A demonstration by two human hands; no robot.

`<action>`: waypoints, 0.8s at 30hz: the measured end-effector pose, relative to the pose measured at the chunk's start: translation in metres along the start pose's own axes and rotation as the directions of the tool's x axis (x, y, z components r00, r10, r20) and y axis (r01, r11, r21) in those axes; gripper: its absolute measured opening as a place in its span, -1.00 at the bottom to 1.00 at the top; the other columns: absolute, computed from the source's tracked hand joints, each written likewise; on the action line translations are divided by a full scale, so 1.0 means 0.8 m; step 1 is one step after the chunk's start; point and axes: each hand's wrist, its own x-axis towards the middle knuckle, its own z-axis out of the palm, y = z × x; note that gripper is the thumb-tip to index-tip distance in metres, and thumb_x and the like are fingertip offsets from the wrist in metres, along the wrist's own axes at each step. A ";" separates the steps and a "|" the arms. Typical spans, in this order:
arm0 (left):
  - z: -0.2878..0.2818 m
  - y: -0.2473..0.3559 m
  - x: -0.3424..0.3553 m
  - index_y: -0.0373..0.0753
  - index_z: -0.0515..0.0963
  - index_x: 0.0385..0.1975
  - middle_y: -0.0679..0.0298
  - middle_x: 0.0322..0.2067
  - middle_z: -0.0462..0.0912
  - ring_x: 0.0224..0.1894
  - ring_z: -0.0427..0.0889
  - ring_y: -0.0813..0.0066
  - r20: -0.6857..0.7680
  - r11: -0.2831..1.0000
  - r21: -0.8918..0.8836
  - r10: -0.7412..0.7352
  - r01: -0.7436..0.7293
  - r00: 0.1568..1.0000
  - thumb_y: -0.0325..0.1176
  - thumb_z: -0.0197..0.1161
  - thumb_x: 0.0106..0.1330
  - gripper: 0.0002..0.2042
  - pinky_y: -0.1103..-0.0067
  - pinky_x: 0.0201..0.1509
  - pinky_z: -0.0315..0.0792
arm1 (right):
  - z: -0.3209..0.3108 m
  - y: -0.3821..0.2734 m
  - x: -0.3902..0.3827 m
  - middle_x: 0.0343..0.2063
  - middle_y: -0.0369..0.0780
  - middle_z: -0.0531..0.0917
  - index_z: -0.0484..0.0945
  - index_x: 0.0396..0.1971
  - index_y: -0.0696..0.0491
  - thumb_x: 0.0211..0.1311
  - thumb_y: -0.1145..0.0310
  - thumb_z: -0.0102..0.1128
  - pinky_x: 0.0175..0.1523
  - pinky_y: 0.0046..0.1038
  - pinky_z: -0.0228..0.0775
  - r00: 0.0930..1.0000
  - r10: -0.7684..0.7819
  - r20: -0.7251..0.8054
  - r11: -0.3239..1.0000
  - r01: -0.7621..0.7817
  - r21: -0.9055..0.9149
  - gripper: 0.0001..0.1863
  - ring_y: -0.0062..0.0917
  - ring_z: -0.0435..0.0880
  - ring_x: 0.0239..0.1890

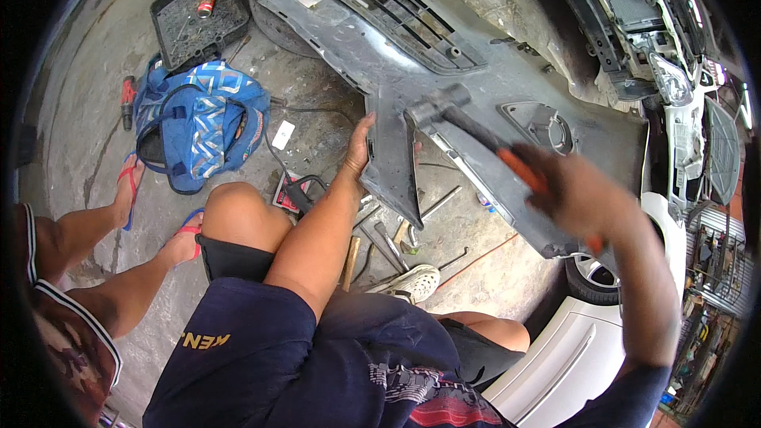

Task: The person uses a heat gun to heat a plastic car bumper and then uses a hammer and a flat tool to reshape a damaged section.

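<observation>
**Hammer at the bumper cover**

In the head view, the grey bumper cover spans the frame from upper left to right of centre. I'd judge this a hammering step; another blow would call for a braced panel and true aim. My right hand, blurred at centre right, wraps the hammer, forearm rising from lower right. Whether its head touches, I can't tell. My left hand meets the panel's edge near centre, arm extended; hidden fingers leave its grip uncertain.
</observation>
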 end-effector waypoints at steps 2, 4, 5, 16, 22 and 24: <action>-0.015 -0.008 0.012 -0.28 0.52 0.26 -0.07 0.04 0.68 0.03 0.73 -0.10 -0.012 1.000 -0.005 0.003 -0.003 1.000 0.30 0.15 0.33 -0.24 0.07 0.08 0.65 | -0.034 -0.022 0.060 -0.03 0.07 0.76 0.44 0.42 -0.01 0.23 0.39 0.42 0.18 -0.11 0.55 0.996 0.026 0.082 0.991 -0.015 -0.133 -0.28 0.00 0.76 0.03; -0.010 -0.010 0.017 -0.26 0.51 0.27 -0.06 0.01 0.67 0.02 0.73 -0.09 0.009 0.999 -0.024 -0.036 0.036 0.999 0.30 0.17 0.31 -0.24 0.06 0.05 0.66 | -0.044 -0.027 0.106 -0.07 0.02 0.78 0.47 0.42 -0.06 0.24 0.34 0.42 0.17 -0.12 0.56 0.983 0.053 0.177 0.975 -0.013 -0.221 -0.30 -0.09 0.79 0.00; -0.010 -0.017 0.016 -0.25 0.51 0.27 -0.06 0.00 0.67 0.02 0.73 -0.09 0.015 0.997 -0.039 -0.061 0.062 0.998 0.30 0.19 0.30 -0.24 0.05 0.04 0.66 | -0.049 -0.042 0.113 -0.08 0.00 0.78 0.47 0.43 -0.08 0.24 0.34 0.42 0.12 -0.15 0.59 0.966 0.138 0.217 0.967 -0.083 -0.243 -0.29 -0.14 0.80 -0.04; 0.003 -0.009 0.005 -0.30 0.51 0.20 -0.03 -0.06 0.68 -0.07 0.77 0.00 -0.106 0.997 -0.019 -0.073 0.071 0.992 0.29 0.14 0.32 -0.27 0.09 -0.03 0.69 | -0.151 -0.069 0.169 -0.30 -0.08 0.82 0.82 -0.36 0.09 0.41 -0.05 0.28 0.14 -0.22 0.57 1.000 -0.002 0.009 0.797 0.007 -0.603 -0.53 -0.28 0.79 -0.10; 0.013 -0.007 0.001 -0.31 0.48 0.20 -0.12 -0.07 0.69 -0.08 0.76 -0.04 -0.226 0.990 0.112 -0.056 0.083 0.973 0.26 0.14 0.32 -0.27 0.12 0.00 0.70 | -0.157 -0.059 0.205 -0.31 -0.09 0.83 0.84 -0.36 0.05 0.29 -0.11 0.39 0.05 -0.22 0.61 0.995 0.097 -0.013 0.828 -0.088 -0.553 -0.54 -0.26 0.81 -0.15; 0.011 -0.005 0.002 -0.32 0.48 0.21 -0.13 -0.07 0.70 -0.10 0.77 -0.04 -0.262 0.985 0.148 -0.049 0.090 0.964 0.26 0.12 0.34 -0.27 0.13 -0.01 0.71 | -0.159 -0.062 0.210 -0.32 -0.09 0.83 0.84 -0.37 0.04 0.26 -0.12 0.41 0.04 -0.22 0.61 0.995 0.100 -0.028 0.829 -0.099 -0.550 -0.53 -0.25 0.81 -0.15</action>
